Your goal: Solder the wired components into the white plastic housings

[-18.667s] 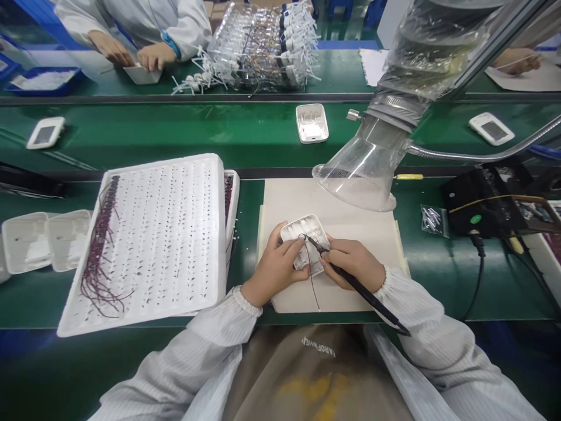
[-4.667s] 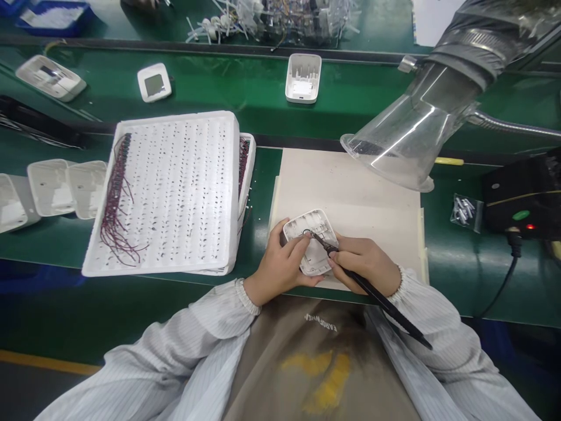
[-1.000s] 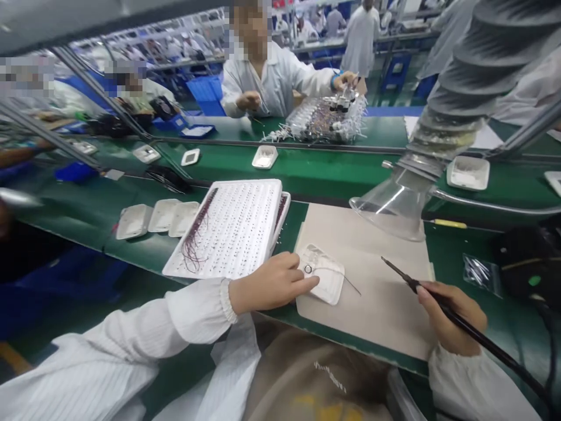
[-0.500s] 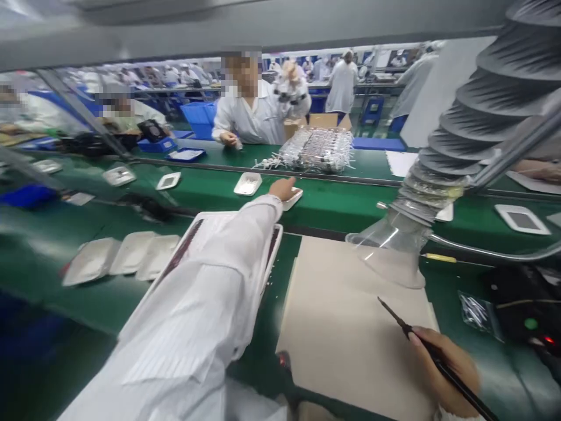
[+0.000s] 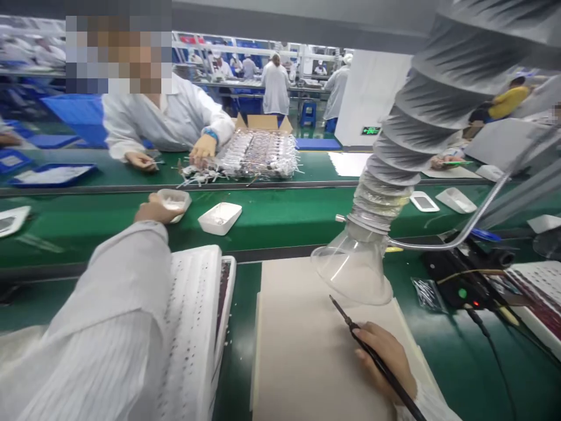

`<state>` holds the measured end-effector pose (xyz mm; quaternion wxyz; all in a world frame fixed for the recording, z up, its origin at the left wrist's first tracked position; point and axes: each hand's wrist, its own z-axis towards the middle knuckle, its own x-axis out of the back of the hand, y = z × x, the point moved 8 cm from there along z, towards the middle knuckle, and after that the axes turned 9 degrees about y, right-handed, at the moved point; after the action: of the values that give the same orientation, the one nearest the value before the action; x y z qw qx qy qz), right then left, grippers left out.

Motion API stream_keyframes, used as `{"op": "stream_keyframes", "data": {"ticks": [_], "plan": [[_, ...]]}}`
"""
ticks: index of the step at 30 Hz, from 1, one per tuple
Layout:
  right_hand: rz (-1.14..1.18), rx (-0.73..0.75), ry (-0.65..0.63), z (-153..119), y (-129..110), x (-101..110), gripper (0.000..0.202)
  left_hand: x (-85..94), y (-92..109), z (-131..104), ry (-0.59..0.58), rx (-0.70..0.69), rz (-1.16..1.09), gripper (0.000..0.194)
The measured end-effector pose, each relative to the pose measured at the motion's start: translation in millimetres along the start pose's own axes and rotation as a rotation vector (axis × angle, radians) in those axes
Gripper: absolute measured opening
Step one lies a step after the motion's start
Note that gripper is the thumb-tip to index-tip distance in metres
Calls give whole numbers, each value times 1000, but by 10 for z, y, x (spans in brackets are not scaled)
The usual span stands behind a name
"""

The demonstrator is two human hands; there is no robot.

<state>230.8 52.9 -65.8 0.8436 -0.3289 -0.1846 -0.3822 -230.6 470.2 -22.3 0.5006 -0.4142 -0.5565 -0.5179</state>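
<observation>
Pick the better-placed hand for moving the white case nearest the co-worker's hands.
Left, most likely: the left hand is at that white case, while the right hand grips a black pen-shaped tool over the beige mat, farther away.

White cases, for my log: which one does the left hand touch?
The leftmost open case on the green ledge: the left hand touches it; others stand clear.

Two open white cases (image 5: 216, 226) at nine o'clock, one clear funnel (image 5: 353, 266) and one small bag (image 5: 427, 294) at four, one soldering iron (image 5: 384, 368) at five.
</observation>
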Motion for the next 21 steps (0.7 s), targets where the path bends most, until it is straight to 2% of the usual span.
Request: {"op": "stream_keyframes", "data": {"ticks": [3, 5, 6, 8, 10, 12, 13, 15, 17, 18, 20, 21], "plan": [[-64, 7, 25, -38, 73, 28, 20, 259, -33, 60, 128, 81, -10, 112], [-82, 10, 41, -49, 113, 58, 21, 503, 100, -51, 199, 25, -59, 102], [-81, 15, 44, -52, 123, 70, 22, 625, 196, -194, 231, -25, -91, 98], [-47, 39, 29, -60, 119, 74, 27, 802, 411, -700, 276, -147, -154, 97], [25, 79, 0, -78, 86, 57, 33, 796, 630, -1474, 267, -292, -210, 104], [104, 79, -17, -102, 73, 39, 35, 561, 889, -2414, 184, -515, -305, 102], [135, 64, -11, -113, 79, 41, 34, 378, 1015, -2885, 125, -621, -374, 99], [162, 20, 5, -135, 108, 54, 30, -63, 1239, -3674, 8, -738, -477, 109], [146, -3, -3, -151, 130, 73, 27, -438, 1400, -4130, 29, -681, -519, 117], [128, -7, -9, -152, 137, 89, 26, -571, 1463, -4254, 82, -619, -513, 117], [89, -26, -24, -140, 154, 124, 27, -705, 1552, -4390, 186, -478, -483, 111], [69, -40, -34, -129, 160, 138, 29, -692, 1583, -4433, 236, -431, -467, 107]]}}
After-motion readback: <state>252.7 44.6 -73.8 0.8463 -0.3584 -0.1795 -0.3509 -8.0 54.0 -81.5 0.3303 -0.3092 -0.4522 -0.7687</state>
